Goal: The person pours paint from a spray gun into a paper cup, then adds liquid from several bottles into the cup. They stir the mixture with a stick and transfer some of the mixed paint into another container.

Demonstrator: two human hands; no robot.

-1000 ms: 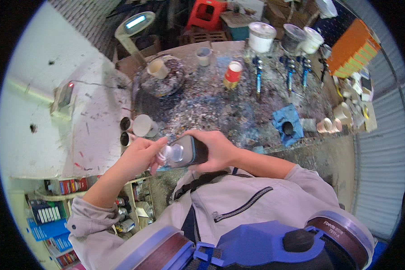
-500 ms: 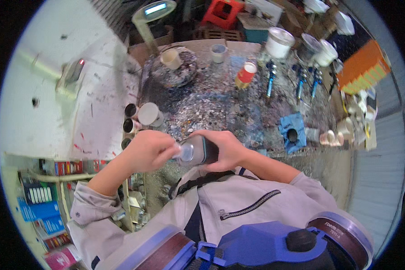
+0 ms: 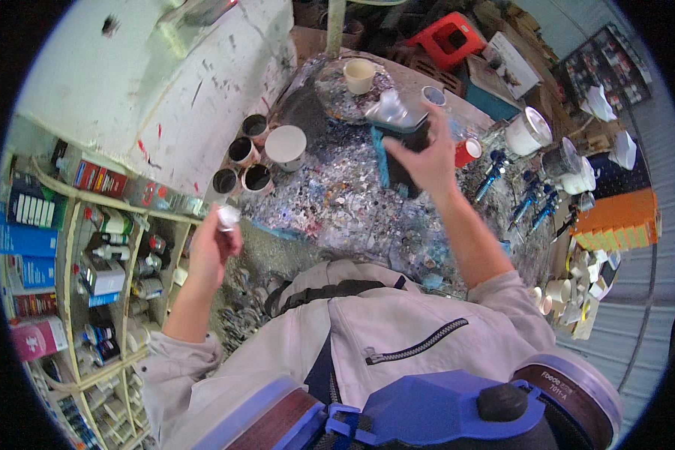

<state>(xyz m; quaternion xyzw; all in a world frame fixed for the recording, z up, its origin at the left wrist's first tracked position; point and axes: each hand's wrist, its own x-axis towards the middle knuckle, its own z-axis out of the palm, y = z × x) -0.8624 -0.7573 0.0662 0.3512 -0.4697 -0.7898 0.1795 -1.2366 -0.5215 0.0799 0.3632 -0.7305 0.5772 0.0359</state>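
Even daylight fills the scene, bright and fairly flat, with no hard shadows on the paint-spattered desk (image 3: 337,202). The pale wall (image 3: 150,97) at upper left is the brightest area and looks nearly washed out. The shelves (image 3: 75,247) at left sit a little dimmer but are readable. The fisheye lens bends straight edges strongly toward the rim, and a black ring surrounds the round picture. The right hand (image 3: 427,154) and the dark container (image 3: 401,146) it holds are slightly smeared by motion. The left hand (image 3: 214,244) is sharper. The blue mask (image 3: 442,409) at the bottom edge is soft, too close for focus.
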